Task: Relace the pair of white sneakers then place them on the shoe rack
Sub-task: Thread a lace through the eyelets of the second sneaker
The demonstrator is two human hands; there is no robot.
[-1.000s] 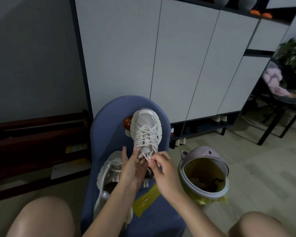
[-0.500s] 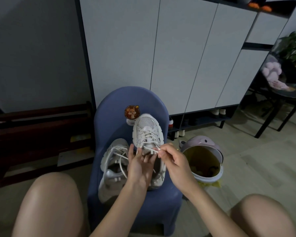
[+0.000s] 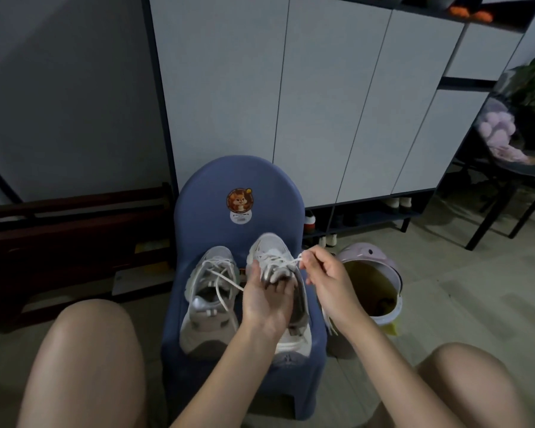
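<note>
Two white sneakers sit side by side on the seat of a small blue chair (image 3: 241, 180). The left hand (image 3: 266, 299) grips the tongue and collar of the right sneaker (image 3: 278, 267); the right hand (image 3: 325, 273) pinches its lace (image 3: 286, 263) pulled taut. The left sneaker (image 3: 209, 301) lies with loose laces. Beside the chair, a pink bin (image 3: 369, 257) with a yellow liner holds dark scraps. Behind stand white cabinet doors (image 3: 322, 97) above a low shoe shelf (image 3: 368, 217), on a pale floor.
</note>
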